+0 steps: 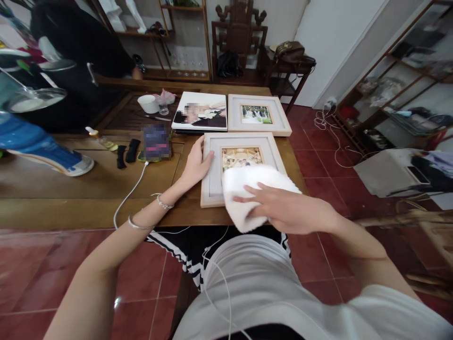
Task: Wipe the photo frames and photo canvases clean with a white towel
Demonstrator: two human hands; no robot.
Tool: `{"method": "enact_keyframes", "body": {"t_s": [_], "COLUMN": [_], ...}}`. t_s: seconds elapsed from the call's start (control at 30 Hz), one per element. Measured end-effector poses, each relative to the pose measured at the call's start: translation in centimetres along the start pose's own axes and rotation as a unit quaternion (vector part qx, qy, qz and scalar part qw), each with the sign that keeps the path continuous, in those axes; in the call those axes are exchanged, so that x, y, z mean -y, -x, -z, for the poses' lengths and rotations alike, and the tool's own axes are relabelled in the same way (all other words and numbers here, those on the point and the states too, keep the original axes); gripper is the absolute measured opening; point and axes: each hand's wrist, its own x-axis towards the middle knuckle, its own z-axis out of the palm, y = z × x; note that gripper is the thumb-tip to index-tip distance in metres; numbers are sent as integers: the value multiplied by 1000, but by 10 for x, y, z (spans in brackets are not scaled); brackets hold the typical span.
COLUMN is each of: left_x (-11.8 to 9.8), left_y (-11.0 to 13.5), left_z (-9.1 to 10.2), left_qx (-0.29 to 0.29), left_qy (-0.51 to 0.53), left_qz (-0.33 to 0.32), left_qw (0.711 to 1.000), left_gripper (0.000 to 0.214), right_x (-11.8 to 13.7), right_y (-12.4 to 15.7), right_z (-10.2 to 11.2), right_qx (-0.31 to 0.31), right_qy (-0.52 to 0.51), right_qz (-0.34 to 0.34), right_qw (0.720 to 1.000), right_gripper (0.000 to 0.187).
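Note:
A pale wooden picture frame [207, 189] with a wide mat and a small photo lies at the table's front edge. My left hand [197, 163] grips its left side, thumb on the front and fingers along the outer edge. Bunched in my right hand [283, 205] is a fluffy white cloth [240, 184], which rests over the frame's lower right part and hides some of the photo. Behind it lie a second pale picture frame [283, 115] and a white-bordered photo panel [184, 101], which seems stacked on something dark.
On the wooden table [141, 189] are a phone [155, 141] with a white cable, two black strips [127, 153], a dropper bottle [102, 140], a white cup [148, 104] and a large blue bottle [38, 144] lying left. Someone in dark clothes [81, 38] is across the table.

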Motion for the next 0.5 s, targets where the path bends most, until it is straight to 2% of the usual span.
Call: {"method": "enact_keyframes", "body": {"t_s": [0.07, 0.17, 0.23, 0.33, 0.4, 0.5], "left_x": [-1, -7, -13, -23, -29, -37], "left_y": [-2, -6, -6, -2, 2, 8], "left_z": [1, 4, 6, 4, 0, -7], "left_qx": [-3, 6, 47, 99, 80, 22], "left_qy": [100, 269, 352, 409, 423, 427], "left_qz": [108, 236, 279, 335, 360, 377], "left_qw": [989, 934, 892, 843, 827, 822], "left_gripper": [73, 76, 60, 34, 26, 18], "right_x": [-4, -25, -39, -50, -51, -50], "right_y": [27, 47, 47, 41, 39, 38], "right_z": [-10, -41, -63, -85, -92, -98], "right_qx": [-53, -182, -256, -347, -391, -461], "right_qy": [-32, -40, -51, -84, -97, -103], "right_qz": [-68, -156, -165, -151, -141, -120], "right_qw": [996, 970, 951, 922, 904, 873], "right_gripper": [65, 63, 58, 48, 43, 37]}}
